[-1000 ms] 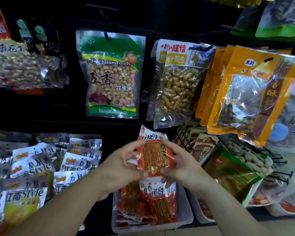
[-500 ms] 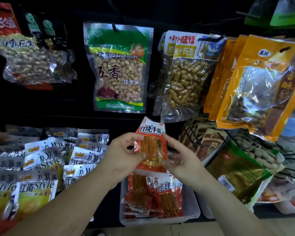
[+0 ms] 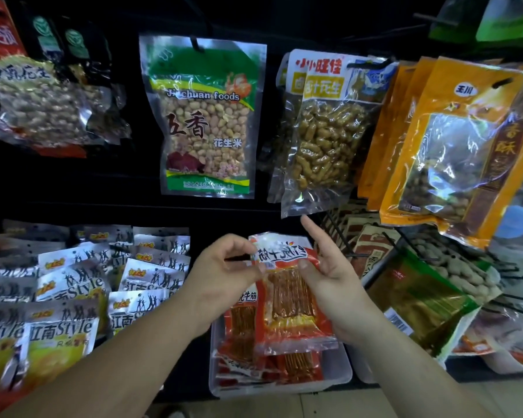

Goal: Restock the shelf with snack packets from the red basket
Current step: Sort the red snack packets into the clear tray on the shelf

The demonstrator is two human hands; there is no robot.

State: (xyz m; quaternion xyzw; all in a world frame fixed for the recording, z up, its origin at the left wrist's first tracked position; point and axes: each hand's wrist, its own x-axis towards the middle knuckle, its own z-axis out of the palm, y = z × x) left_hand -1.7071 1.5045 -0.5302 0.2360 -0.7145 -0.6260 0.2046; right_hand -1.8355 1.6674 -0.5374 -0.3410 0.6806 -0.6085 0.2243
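Before the dark shelf [image 3: 73, 191], left hand [image 3: 221, 276] and right hand [image 3: 334, 286] pinch a red packet [image 3: 287, 303].

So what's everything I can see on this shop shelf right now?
red packet: one, red with white top, held in both hands
bin: one, clear, bottom centre
binned packets: several, red, inside the bin
green bag: one, green and clear, hanging centre
peanut bags: at least two, clear, hanging right of it
orange bags: at least three, orange, far right
silver packets: many, silver and yellow, lower left
left hand: one, pinching the red packet's top
right hand: one, holding its right side
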